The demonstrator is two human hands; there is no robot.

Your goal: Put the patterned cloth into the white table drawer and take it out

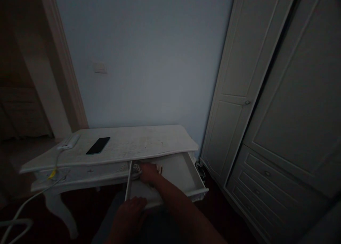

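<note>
A white drawer (pixel 197 169) is pulled out from the right part of a white table. My left hand (pixel 133 206) rests over the drawer's front edge near its left corner, fingers curled around it. My right hand (pixel 148 173) reaches inside, toward the back left of the drawer. Right beside its fingers lies a light coiled bundle (pixel 136 168), which looks like cable. Past the right hand a small pale tan item (pixel 159 168) shows in part. Dim light and the hand itself hide the right fingers, so their grip on the bundle cannot be made out.
On the tabletop (pixel 149 137) lie a dark phone (pixel 98 145) and a white power strip (pixel 69 141). A white cord (pixel 25 203) with a yellow tag hangs at the left. A white wardrobe (pixel 231 123) stands on the right. Dark items (pixel 200 170) sit between drawer and wardrobe.
</note>
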